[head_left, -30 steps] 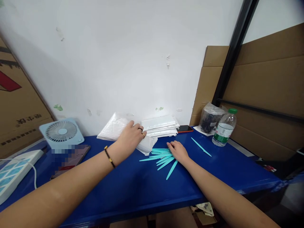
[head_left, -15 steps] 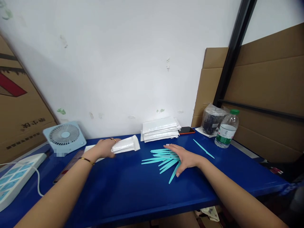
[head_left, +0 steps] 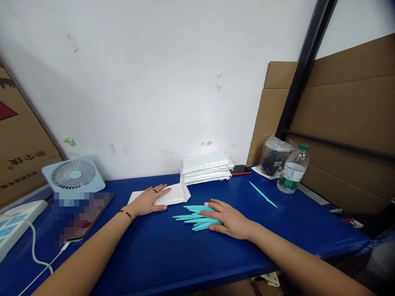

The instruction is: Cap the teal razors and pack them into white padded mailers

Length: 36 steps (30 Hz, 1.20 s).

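Note:
My left hand [head_left: 149,200] lies with fingers spread on a white padded envelope [head_left: 175,195] on the blue table [head_left: 160,255]. A bunch of turquoise plastic sticks [head_left: 194,218] lies to the right of that envelope, and my right hand [head_left: 226,218] rests over its right end, fingers apart and pressing on the sticks. A single turquoise stick [head_left: 263,194] lies apart, to the right of my right hand. Behind the bunch, a stack of white padded envelopes [head_left: 206,167] stands against the wall.
On the left are a light blue fan [head_left: 74,174], a phone [head_left: 94,216] with a cable and a white power strip [head_left: 21,226]. Back right hold another phone [head_left: 241,169], a wrapped dark roll [head_left: 273,158] and a water bottle [head_left: 292,170]. Cardboard [head_left: 348,123] stands at the right.
My left hand has moved right and now lies flat on the envelope. The turquoise sticks are gathered into a tighter bunch, with my right hand lower and flatter on them.

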Each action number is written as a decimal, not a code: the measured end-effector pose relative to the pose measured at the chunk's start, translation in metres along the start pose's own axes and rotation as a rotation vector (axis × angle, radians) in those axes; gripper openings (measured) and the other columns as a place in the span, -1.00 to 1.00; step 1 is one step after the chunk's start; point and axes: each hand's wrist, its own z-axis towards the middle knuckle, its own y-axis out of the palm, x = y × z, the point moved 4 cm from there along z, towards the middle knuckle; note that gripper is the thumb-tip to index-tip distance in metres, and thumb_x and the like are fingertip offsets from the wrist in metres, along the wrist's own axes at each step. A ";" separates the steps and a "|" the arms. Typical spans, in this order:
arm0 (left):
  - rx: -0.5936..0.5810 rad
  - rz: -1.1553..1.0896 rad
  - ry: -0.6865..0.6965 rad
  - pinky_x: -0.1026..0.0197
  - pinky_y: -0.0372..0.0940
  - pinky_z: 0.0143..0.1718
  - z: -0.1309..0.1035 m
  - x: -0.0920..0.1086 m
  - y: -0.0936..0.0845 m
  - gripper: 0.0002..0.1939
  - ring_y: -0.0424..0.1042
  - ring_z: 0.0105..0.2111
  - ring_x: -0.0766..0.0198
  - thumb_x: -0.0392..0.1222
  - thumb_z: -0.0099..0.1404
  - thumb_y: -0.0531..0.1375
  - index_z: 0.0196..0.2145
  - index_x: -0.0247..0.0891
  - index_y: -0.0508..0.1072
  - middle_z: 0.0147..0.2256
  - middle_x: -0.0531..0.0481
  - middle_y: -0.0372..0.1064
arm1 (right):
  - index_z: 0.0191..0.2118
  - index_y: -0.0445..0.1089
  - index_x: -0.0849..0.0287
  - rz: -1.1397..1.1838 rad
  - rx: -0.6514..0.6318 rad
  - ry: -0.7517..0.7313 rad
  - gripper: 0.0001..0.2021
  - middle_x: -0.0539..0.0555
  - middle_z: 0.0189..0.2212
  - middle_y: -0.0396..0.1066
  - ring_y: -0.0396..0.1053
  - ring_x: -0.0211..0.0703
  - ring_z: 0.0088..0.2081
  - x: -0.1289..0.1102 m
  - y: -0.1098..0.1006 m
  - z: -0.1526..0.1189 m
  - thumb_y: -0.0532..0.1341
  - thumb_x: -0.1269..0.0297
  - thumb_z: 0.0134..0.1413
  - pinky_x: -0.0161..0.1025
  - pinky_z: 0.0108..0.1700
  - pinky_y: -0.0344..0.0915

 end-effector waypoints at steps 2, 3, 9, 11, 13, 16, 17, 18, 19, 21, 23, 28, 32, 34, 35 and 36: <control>-0.016 0.012 0.044 -0.12 -0.25 0.17 -0.006 -0.001 0.001 -0.26 -0.22 0.24 0.01 0.31 0.19 -0.09 0.24 0.03 -0.20 0.27 -0.04 -0.33 | 0.18 0.05 -0.17 -0.010 -0.007 0.000 -0.51 0.00 0.24 -0.07 -0.21 0.04 0.25 -0.006 0.003 -0.001 -0.04 -0.07 0.14 0.02 0.20 -0.13; -0.021 0.016 0.063 -0.13 -0.26 0.17 -0.007 -0.001 0.001 -0.27 -0.22 0.24 0.01 0.30 0.20 -0.09 0.24 0.04 -0.20 0.27 -0.03 -0.33 | 0.19 0.04 -0.16 -0.015 -0.009 0.001 -0.50 0.00 0.24 -0.08 -0.21 0.04 0.25 -0.007 0.004 -0.001 -0.04 -0.08 0.14 0.02 0.20 -0.12; 0.011 0.070 0.077 -0.09 -0.27 0.18 0.000 -0.004 -0.008 -0.32 -0.14 0.22 0.06 0.29 0.21 -0.09 0.22 0.05 -0.11 0.25 -0.03 -0.19 | 0.18 0.06 -0.16 -0.012 0.005 0.005 -0.52 0.00 0.24 -0.06 -0.19 0.04 0.25 -0.008 0.004 -0.001 -0.03 -0.05 0.14 0.02 0.20 -0.11; 0.030 0.050 0.085 -0.03 -0.20 0.18 0.005 0.000 -0.008 -0.32 -0.10 0.21 0.08 0.28 0.21 -0.08 0.22 0.02 -0.08 0.25 -0.04 -0.17 | 0.18 0.07 -0.15 -0.004 0.012 0.003 -0.52 0.00 0.23 -0.04 -0.18 0.05 0.24 -0.008 0.003 -0.002 -0.01 -0.04 0.14 0.02 0.20 -0.10; 0.059 0.009 0.087 0.02 -0.15 0.18 0.006 0.006 -0.006 -0.30 -0.09 0.21 0.07 0.28 0.21 -0.06 0.22 -0.02 -0.07 0.25 -0.05 -0.19 | 0.17 0.08 -0.15 0.001 0.000 -0.023 -0.52 0.01 0.23 -0.03 -0.18 0.05 0.24 -0.010 0.003 -0.002 0.00 -0.03 0.14 0.02 0.20 -0.09; 0.068 -0.054 0.070 -0.02 -0.17 0.18 0.003 0.021 -0.001 -0.29 -0.11 0.21 0.03 0.27 0.20 -0.04 0.23 -0.03 -0.08 0.25 -0.07 -0.22 | 0.18 0.08 -0.14 0.006 -0.028 -0.099 -0.51 0.01 0.22 -0.01 -0.16 0.03 0.24 -0.019 0.003 -0.002 0.01 -0.03 0.13 -0.01 0.20 -0.09; 0.062 -0.076 0.073 -0.04 -0.19 0.18 0.001 0.028 0.001 -0.30 -0.12 0.22 0.03 0.26 0.22 -0.05 0.23 -0.02 -0.08 0.26 -0.07 -0.23 | 0.18 0.08 -0.13 0.004 -0.035 -0.124 -0.51 0.02 0.22 -0.01 -0.16 0.03 0.24 -0.023 0.003 -0.001 0.01 -0.03 0.13 -0.02 0.21 -0.09; 0.054 -0.099 0.078 -0.06 -0.21 0.19 0.000 0.035 0.003 -0.33 -0.13 0.22 0.03 0.24 0.24 -0.07 0.23 -0.01 -0.09 0.26 -0.06 -0.24 | 0.18 0.08 -0.12 -0.001 -0.041 -0.143 -0.51 0.03 0.22 0.00 -0.16 0.02 0.24 -0.027 0.003 -0.001 0.01 -0.04 0.13 -0.02 0.21 -0.11; 0.045 -0.119 0.083 -0.07 -0.23 0.19 -0.001 0.042 0.004 -0.38 -0.16 0.23 0.05 0.21 0.28 -0.11 0.23 0.00 -0.10 0.26 -0.04 -0.24 | 0.18 0.08 -0.12 -0.007 -0.047 -0.154 -0.51 0.03 0.22 0.00 -0.17 0.01 0.24 -0.031 0.004 -0.002 0.00 -0.04 0.13 -0.02 0.21 -0.11; 0.023 -0.139 0.081 -0.07 -0.24 0.19 -0.001 0.052 0.006 -0.45 -0.20 0.24 0.08 0.15 0.33 -0.19 0.23 0.02 -0.12 0.26 -0.02 -0.26 | 0.18 0.07 -0.13 -0.017 -0.068 -0.160 -0.51 0.03 0.22 -0.01 -0.15 0.00 0.24 -0.036 0.004 -0.006 -0.01 -0.04 0.13 -0.02 0.21 -0.11; 0.004 -0.128 0.066 -0.08 -0.22 0.19 -0.001 0.057 0.008 -0.47 -0.23 0.24 0.10 0.12 0.35 -0.23 0.23 0.02 -0.15 0.26 -0.01 -0.29 | 0.18 0.06 -0.15 -0.018 -0.094 -0.141 -0.52 0.02 0.23 -0.02 -0.13 -0.02 0.24 -0.035 0.003 -0.015 -0.01 -0.04 0.14 -0.03 0.21 -0.10; 0.036 -0.075 0.048 -0.05 -0.21 0.19 -0.008 0.052 0.013 -0.48 -0.22 0.24 0.13 0.08 0.37 -0.25 0.24 0.02 -0.20 0.27 0.02 -0.31 | 0.17 0.07 -0.20 -0.040 -0.041 0.056 -0.59 -0.05 0.22 -0.01 -0.09 -0.04 0.23 0.009 -0.007 -0.055 -0.07 0.05 0.20 -0.03 0.21 -0.08; 0.051 -0.074 0.023 -0.07 -0.23 0.19 -0.022 0.057 0.018 -0.48 -0.25 0.24 0.10 0.07 0.37 -0.26 0.25 0.00 -0.23 0.27 0.00 -0.34 | 0.20 0.00 -0.16 -0.089 0.083 0.252 -0.55 -0.01 0.23 -0.03 -0.08 -0.03 0.23 0.062 -0.020 -0.076 -0.11 0.02 0.21 -0.03 0.20 -0.05; 0.059 -0.073 0.038 -0.09 -0.24 0.19 -0.030 0.072 0.020 -0.48 -0.28 0.25 0.09 0.06 0.37 -0.26 0.25 -0.01 -0.25 0.27 0.00 -0.36 | 0.21 -0.01 -0.13 -0.114 0.112 0.305 -0.53 0.01 0.22 -0.03 -0.08 -0.02 0.22 0.083 -0.024 -0.073 -0.14 0.00 0.21 -0.02 0.20 -0.04; 0.057 -0.074 0.062 -0.10 -0.25 0.19 -0.034 0.084 0.020 -0.48 -0.29 0.25 0.09 0.05 0.37 -0.25 0.25 -0.01 -0.26 0.27 0.00 -0.37 | 0.22 -0.01 -0.13 -0.123 0.117 0.309 -0.52 0.02 0.22 -0.03 -0.08 -0.01 0.22 0.090 -0.025 -0.068 -0.15 -0.01 0.20 -0.01 0.20 -0.04; 0.060 -0.077 0.087 -0.10 -0.25 0.19 -0.038 0.097 0.021 -0.48 -0.29 0.25 0.09 0.04 0.38 -0.26 0.25 0.00 -0.26 0.27 0.01 -0.38 | 0.22 -0.01 -0.12 -0.129 0.117 0.298 -0.52 0.03 0.22 -0.03 -0.08 0.00 0.22 0.096 -0.025 -0.061 -0.15 -0.02 0.20 0.00 0.20 -0.05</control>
